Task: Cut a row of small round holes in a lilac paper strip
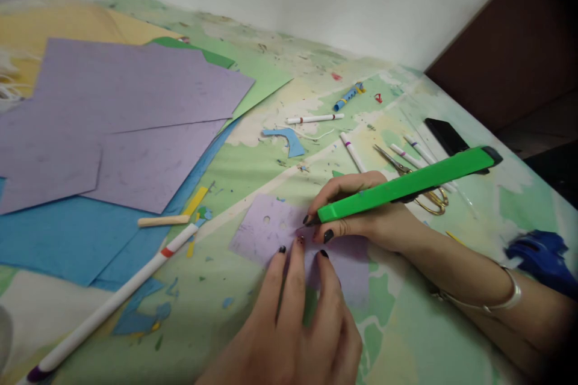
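Observation:
A small piece of purple foam sheet (257, 228) lies on the patterned tablecloth, with a round hole near its left end. My right hand (352, 210) is closed around a green utility knife (406, 183), whose tip meets the foam close to my left fingertips. The knife slants up to the right. My left hand (298, 319) rests with spread fingertips on the near edge of the foam, palm down, holding nothing. Part of the foam is hidden under both hands.
Purple sheets (135, 84) and blue sheets (58, 234) cover the left side. A long white stick (117, 298) lies near left. Behind my right hand are scissors (397, 162), markers (352, 151) and a black phone (446, 135). A blue object (539, 258) sits at right.

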`<state>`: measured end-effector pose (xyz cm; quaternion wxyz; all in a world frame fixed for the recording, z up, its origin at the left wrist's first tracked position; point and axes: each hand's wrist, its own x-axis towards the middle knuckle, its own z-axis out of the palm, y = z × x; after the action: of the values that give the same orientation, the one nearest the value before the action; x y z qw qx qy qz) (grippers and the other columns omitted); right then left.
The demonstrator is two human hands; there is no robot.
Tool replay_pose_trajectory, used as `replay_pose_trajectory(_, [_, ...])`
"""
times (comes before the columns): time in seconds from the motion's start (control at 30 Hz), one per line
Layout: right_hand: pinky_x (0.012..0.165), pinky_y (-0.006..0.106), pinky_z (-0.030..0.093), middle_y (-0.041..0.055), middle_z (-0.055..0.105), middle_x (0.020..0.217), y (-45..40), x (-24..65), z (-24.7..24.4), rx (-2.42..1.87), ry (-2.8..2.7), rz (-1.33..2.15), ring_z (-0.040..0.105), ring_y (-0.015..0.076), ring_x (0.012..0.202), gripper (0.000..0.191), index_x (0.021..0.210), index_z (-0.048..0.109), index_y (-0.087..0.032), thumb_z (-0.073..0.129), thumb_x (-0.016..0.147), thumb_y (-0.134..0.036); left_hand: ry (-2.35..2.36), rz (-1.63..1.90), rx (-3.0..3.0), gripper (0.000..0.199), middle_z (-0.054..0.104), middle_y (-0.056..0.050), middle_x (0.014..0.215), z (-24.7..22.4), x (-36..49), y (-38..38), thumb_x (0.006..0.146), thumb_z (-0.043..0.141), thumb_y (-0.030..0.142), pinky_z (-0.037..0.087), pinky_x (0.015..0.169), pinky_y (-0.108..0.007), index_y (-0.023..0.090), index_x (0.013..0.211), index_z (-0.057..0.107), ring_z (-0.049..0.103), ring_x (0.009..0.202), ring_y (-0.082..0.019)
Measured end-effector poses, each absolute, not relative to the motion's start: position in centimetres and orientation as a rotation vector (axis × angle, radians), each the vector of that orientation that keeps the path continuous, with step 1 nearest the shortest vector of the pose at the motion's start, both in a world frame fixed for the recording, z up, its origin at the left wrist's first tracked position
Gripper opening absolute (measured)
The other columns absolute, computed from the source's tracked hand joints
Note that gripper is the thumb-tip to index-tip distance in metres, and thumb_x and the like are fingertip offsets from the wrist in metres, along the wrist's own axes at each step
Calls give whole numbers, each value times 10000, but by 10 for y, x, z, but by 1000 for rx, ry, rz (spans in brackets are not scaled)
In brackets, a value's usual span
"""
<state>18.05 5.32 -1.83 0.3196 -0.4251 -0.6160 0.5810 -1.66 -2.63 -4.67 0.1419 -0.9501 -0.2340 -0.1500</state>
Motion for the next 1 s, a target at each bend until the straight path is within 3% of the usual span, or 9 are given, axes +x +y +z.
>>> replay_pose_trajectory(0.47, [611, 149, 522, -19, 705, 737, 46, 178, -17, -1181, -1740, 1388, 663, 86, 653, 148, 812, 687, -158, 777, 702, -117, -654, -451, -2727, 228, 675, -129, 1161, -47, -17, -26, 857, 539, 294, 491, 917, -483, 150, 1034, 551, 647, 1051, -361])
replay_pose_trajectory(1.0, [665, 187, 548, 10, 737, 773, 45, 177, -16, -1261, -1673, 1459, 713, 134, 731, 115, 819, 675, -166, 749, 736, -136, -636, -436, -2728, 316, 663, -163, 1167, -47, -19, -28, 842, 580, 324, 486, 929, -520, 117, 1082, 571, 642, 1050, -377])
